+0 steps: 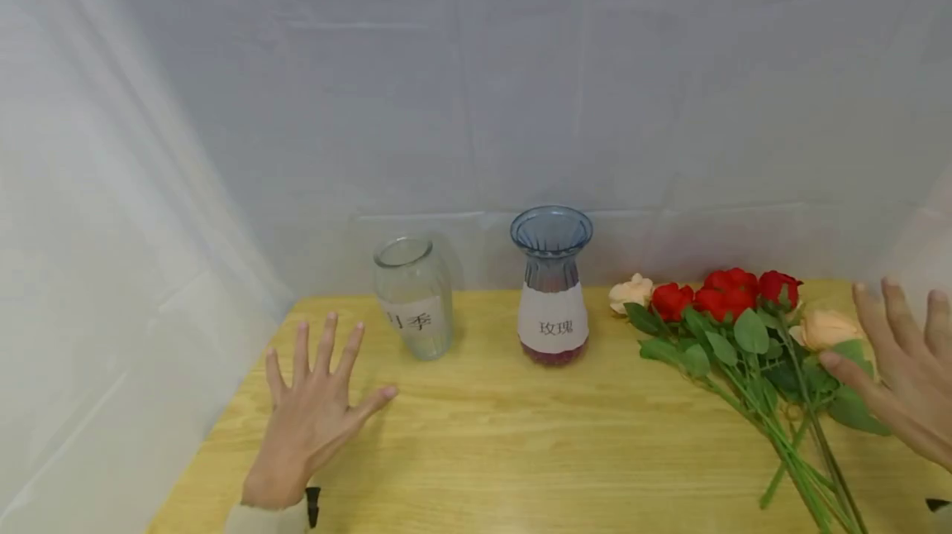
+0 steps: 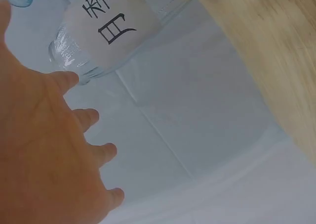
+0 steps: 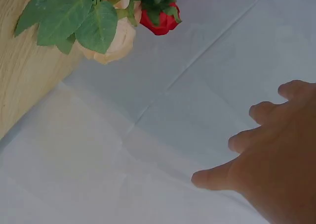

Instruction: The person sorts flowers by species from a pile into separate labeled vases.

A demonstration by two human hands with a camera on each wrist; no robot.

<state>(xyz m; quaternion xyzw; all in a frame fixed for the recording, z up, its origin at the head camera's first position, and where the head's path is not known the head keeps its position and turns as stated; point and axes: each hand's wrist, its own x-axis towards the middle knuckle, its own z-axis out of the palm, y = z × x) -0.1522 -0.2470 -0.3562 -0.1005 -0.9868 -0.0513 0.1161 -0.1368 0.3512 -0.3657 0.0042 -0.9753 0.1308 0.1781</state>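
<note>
Grainy wooden table (image 1: 521, 451), ribbed glass vases, silky roses (image 1: 732, 294); left hand (image 1: 312, 414), right hand (image 1: 903, 369) both splayed, empty.

table (image 1: 483, 435): yellow wood lines | flowers (image 1: 732, 302): red, peach, green leaves | tall vase (image 1: 552, 286): blue, white label | short vase (image 1: 413, 296): clear

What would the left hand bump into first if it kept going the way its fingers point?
Probably the clear vase. The left hand lies open on the table, fingers aimed toward it, though the line may pass just to its left.
</note>
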